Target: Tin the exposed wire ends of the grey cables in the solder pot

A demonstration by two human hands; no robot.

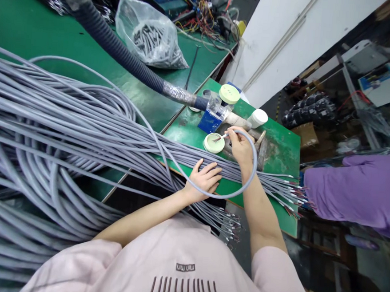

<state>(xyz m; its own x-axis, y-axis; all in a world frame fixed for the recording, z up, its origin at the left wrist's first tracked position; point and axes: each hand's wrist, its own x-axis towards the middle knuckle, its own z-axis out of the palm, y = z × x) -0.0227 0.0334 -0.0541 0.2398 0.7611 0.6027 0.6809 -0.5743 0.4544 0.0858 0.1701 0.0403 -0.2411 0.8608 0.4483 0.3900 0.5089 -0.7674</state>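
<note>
My right hand (240, 144) pinches a grey cable (254, 161) close to its stripped end. Thin wires fan out from that end, over or in a small round pale-green tub (214, 143); whether they touch its contents I cannot tell. From the hand the cable loops right, down and back leftward past my left wrist. My left hand (203, 177) lies with fingers spread at the near edge of a thick bundle of grey cables (181, 149). The bundle runs across the green board, and its stripped wire ends (293, 195) stick out at the right.
A ribbed hose (121, 47) comes down from the upper left to a blue box (210, 120). Behind stand a yellow-lidded jar (230, 94) and a white-capped container (259, 117). A clear bag (152, 38) lies farther back. A person in purple (355, 188) is at the right.
</note>
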